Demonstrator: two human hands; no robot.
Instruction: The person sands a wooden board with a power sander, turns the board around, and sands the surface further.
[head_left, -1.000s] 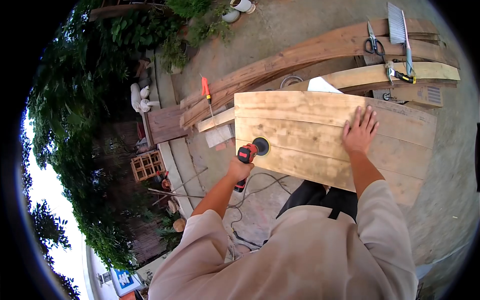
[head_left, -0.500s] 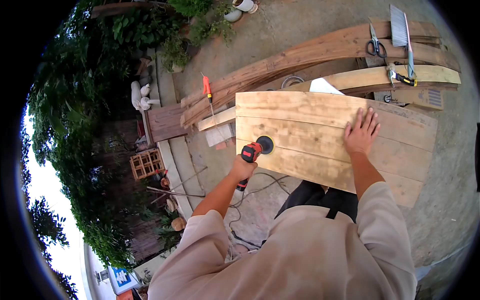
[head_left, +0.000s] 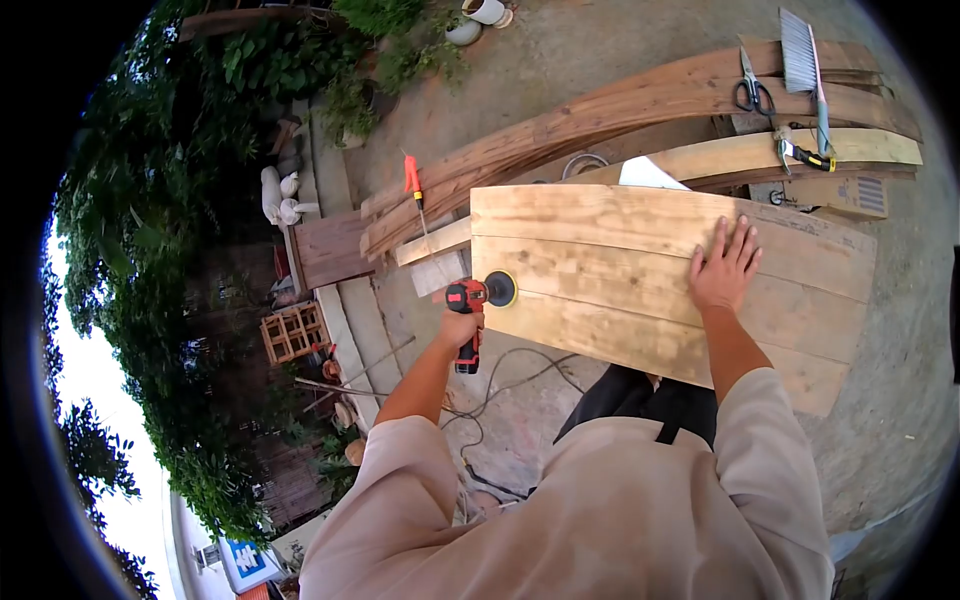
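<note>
My left hand (head_left: 460, 328) is wrapped around the handle of a red and black cordless drill (head_left: 466, 295). The drill carries a round black sanding disc (head_left: 501, 288) with a yellow edge, which sits at the left edge of a wooden panel (head_left: 590, 255). Several boards laid side by side make up this panel; its left part looks lighter and yellower than its right. Toward the panel's right part, my right hand (head_left: 725, 268) lies flat on the wood with its fingers spread.
Long planks (head_left: 600, 105) lie beyond the panel, bearing scissors (head_left: 752, 92), a brush (head_left: 800, 60) and a yellow-black handled tool (head_left: 806, 157). An orange-handled tool (head_left: 413, 178) rests at their left end. A cable (head_left: 490, 390) trails over the ground. Plants (head_left: 140, 230) line the left.
My left hand has moved left with the drill, bringing the disc from inside the panel to its left edge. My right hand has stayed on the wood.
</note>
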